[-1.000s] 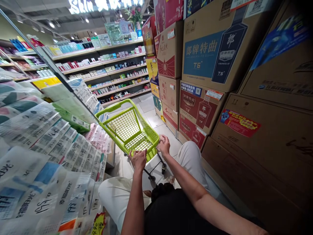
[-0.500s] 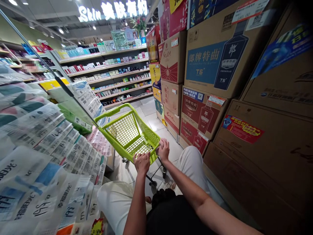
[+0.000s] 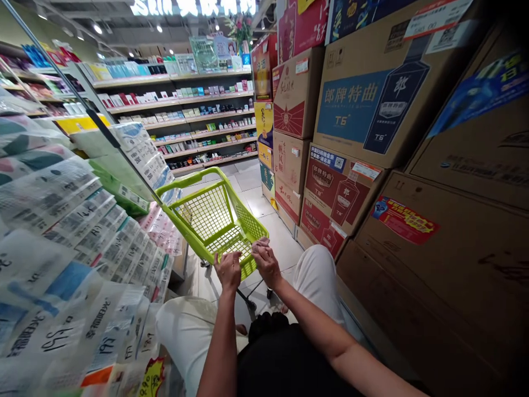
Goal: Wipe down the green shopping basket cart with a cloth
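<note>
A lime-green shopping cart point(image 3: 197, 241) with a lattice basket stands between my knees, tilted in view. My left hand point(image 3: 228, 270) is closed over its near rim at the left corner. My right hand point(image 3: 268, 264) is closed on a small pinkish-grey cloth point(image 3: 261, 242), pressed against the rim's right near corner. The basket's lattice floor shows, with nothing lying on it that I can make out. Part of the cloth is hidden under my fingers. Below the basket are the dark legs and casters point(image 3: 250, 304).
Stacked cardboard cartons point(image 3: 351, 105) wall the right side. Plastic-wrapped packs point(image 3: 82, 215) with price marks are piled at left. A thin metal pole point(image 3: 103, 128) slants down to the cart's left side. Shelves of small boxes point(image 3: 185, 113) stand ahead across the tiled floor point(image 3: 248, 184).
My right hand has shifted left along the rim, and more of the cloth shows now. The view has tipped downward slightly. My left hand stays on the near rim.
</note>
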The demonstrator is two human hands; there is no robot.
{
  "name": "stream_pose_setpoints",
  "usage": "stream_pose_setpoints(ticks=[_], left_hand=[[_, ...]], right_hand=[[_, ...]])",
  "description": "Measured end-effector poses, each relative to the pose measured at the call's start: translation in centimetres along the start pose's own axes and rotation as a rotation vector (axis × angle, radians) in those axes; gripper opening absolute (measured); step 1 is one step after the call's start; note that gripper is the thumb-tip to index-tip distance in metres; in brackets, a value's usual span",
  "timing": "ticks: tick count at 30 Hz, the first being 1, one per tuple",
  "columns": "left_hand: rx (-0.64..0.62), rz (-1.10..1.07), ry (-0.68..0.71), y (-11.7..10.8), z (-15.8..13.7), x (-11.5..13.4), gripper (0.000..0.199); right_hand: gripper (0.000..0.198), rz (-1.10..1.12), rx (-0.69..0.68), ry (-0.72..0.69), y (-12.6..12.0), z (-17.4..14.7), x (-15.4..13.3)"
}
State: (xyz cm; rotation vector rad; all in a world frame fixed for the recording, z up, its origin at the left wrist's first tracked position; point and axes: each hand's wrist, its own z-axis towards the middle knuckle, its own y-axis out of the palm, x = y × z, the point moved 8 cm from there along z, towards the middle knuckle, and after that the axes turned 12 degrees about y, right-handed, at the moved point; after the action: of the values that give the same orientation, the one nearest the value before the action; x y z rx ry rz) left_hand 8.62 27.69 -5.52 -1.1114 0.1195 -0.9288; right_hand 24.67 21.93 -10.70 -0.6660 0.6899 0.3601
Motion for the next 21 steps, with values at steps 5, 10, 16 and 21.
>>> stream_pose_setpoints(ticks=[5, 10, 16, 21], left_hand=[[-0.065, -0.151, -0.023, 1.0, -0.1, -0.3, 0.051], [-0.07, -0.168, -0.032, 1.5, -0.2, -0.2, 0.054], [-0.068, 0.054, 0.1, 0.7, -0.2, -1.3, 0.035], [-0.148, 0.066, 0.167, 2.0, 0.2, -1.0, 0.032]], right_hand=[[0.042, -0.023, 0.016, 0.128, -0.6, 1.9, 0.0], [0.038, 0.061, -0.042, -0.058, 1.3, -0.5, -2.7], [0.038, 0.19, 0.195, 0.214, 2.1, -3.0, 3.9], [0.044, 0.268, 0.347, 0.579, 2.7, -2.9, 8.5]])
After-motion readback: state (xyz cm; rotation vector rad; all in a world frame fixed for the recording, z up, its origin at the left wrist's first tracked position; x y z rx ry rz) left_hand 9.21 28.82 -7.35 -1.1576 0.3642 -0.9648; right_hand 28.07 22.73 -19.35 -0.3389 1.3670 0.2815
